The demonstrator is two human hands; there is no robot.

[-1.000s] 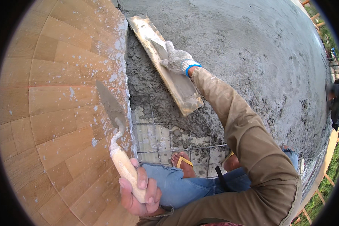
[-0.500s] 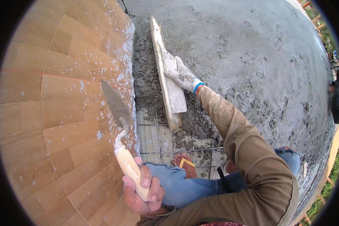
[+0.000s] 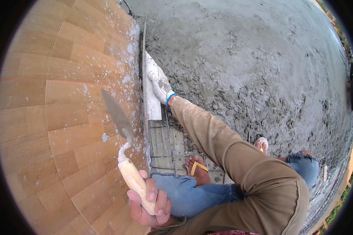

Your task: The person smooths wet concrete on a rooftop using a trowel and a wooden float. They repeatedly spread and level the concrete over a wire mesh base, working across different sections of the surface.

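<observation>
Head view, shot from the left fisheye of a worn pair; aimed steeply downward. Left hand (image 3: 152, 203) is framed up close near bottom, right hand (image 3: 160, 84) farther off. Straight edges are bent toward the dark rim.

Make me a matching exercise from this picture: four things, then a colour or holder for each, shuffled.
Column one:
1. trowel
2. long float
3. nearer sandal's strap
4. jeans

Column two:
A. blue
B. in the gloved right hand
C. yellow
D. in the bare left hand

Right pairs: 1-D, 2-B, 3-C, 4-A.
</observation>
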